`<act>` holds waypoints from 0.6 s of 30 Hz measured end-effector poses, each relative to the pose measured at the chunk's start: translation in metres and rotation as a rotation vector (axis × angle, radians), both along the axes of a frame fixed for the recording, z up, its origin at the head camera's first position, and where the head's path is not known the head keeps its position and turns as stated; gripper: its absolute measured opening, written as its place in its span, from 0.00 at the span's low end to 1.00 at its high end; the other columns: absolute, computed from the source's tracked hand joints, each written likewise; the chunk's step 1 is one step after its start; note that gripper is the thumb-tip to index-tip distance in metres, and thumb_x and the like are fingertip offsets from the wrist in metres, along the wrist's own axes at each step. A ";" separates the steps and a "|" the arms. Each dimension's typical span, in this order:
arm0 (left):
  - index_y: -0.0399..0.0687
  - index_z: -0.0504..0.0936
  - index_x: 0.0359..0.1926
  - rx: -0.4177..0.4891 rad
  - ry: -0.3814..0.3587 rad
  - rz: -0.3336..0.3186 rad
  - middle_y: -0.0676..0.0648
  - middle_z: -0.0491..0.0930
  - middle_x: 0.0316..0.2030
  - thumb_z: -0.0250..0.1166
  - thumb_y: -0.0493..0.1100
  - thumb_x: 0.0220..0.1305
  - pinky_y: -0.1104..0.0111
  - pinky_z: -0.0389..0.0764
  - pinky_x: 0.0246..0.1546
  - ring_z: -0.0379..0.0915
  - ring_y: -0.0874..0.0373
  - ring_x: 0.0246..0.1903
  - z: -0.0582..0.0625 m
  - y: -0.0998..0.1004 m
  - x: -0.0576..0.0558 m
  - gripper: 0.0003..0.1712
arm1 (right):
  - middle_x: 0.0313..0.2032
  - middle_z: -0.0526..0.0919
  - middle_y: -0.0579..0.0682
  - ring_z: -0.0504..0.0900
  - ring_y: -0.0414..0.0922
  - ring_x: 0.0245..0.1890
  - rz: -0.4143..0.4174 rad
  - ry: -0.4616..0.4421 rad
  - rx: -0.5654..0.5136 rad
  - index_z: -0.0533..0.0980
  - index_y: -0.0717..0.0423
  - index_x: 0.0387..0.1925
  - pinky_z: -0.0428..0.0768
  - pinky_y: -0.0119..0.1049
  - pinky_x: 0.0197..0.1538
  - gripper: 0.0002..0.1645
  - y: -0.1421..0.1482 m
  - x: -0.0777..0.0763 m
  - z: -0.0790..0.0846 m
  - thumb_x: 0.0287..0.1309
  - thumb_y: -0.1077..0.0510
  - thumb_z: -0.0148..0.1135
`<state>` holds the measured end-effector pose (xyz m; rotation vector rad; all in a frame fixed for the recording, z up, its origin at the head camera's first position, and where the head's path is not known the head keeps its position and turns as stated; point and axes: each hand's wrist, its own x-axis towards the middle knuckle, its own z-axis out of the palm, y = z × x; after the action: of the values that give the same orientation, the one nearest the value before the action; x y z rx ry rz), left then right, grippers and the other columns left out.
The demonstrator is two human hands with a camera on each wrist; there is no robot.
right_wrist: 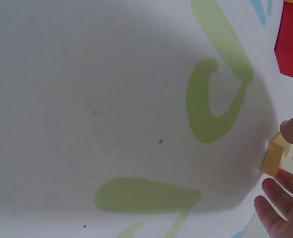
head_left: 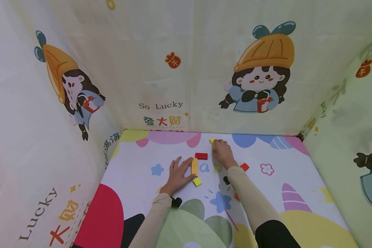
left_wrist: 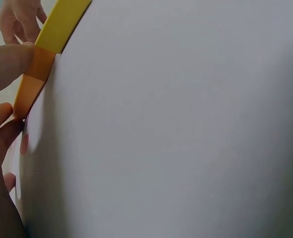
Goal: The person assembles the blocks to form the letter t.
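2 yellow blocks [head_left: 197,182], at least 1 orange block [head_left: 194,167] and 3 reddish blocks [head_left: 201,156] can be counted; 1 left hand [head_left: 179,174] and 1 right hand [head_left: 224,154] are seen.

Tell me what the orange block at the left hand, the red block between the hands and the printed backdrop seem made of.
Orange block: painted wood or plastic, perhaps; smooth, flat faces, no grain showing.
Red block: likely the same; smooth, even colour, crisp edges.
Printed backdrop: probably thin fabric, matte, judging by its soft creases.

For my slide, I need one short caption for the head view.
Left hand grips an orange block; right hand holds a yellow block.
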<state>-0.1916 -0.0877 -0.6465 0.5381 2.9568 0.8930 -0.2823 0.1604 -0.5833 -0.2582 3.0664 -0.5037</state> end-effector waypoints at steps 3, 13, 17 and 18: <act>0.65 0.58 0.82 -0.007 -0.012 0.004 0.52 0.66 0.78 0.63 0.66 0.68 0.34 0.42 0.79 0.43 0.38 0.81 0.001 0.001 0.001 0.46 | 0.61 0.79 0.67 0.77 0.63 0.59 0.000 -0.007 -0.002 0.72 0.67 0.64 0.78 0.59 0.65 0.24 0.001 -0.002 -0.002 0.72 0.59 0.60; 0.62 0.63 0.80 0.032 -0.009 0.012 0.53 0.68 0.77 0.62 0.64 0.69 0.35 0.41 0.79 0.44 0.39 0.81 0.007 0.000 0.004 0.43 | 0.55 0.81 0.67 0.79 0.63 0.53 -0.026 0.064 -0.080 0.74 0.67 0.60 0.80 0.59 0.60 0.19 0.002 -0.004 -0.011 0.72 0.62 0.59; 0.62 0.63 0.80 0.037 0.011 0.002 0.53 0.68 0.77 0.61 0.61 0.72 0.35 0.41 0.79 0.45 0.40 0.82 0.005 -0.002 0.004 0.40 | 0.55 0.81 0.67 0.80 0.62 0.53 -0.040 0.055 -0.101 0.74 0.67 0.60 0.80 0.57 0.62 0.18 0.002 -0.005 -0.011 0.73 0.64 0.56; 0.61 0.64 0.80 0.032 0.020 -0.003 0.53 0.68 0.77 0.61 0.61 0.72 0.35 0.42 0.79 0.45 0.40 0.82 0.005 -0.003 0.003 0.39 | 0.55 0.81 0.67 0.80 0.62 0.54 -0.042 0.050 -0.110 0.74 0.67 0.60 0.80 0.56 0.63 0.18 0.002 -0.006 -0.012 0.73 0.65 0.56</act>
<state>-0.1883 -0.0905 -0.6411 0.5560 2.9630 0.9416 -0.2887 0.1627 -0.5949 -0.2114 3.1024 -0.6797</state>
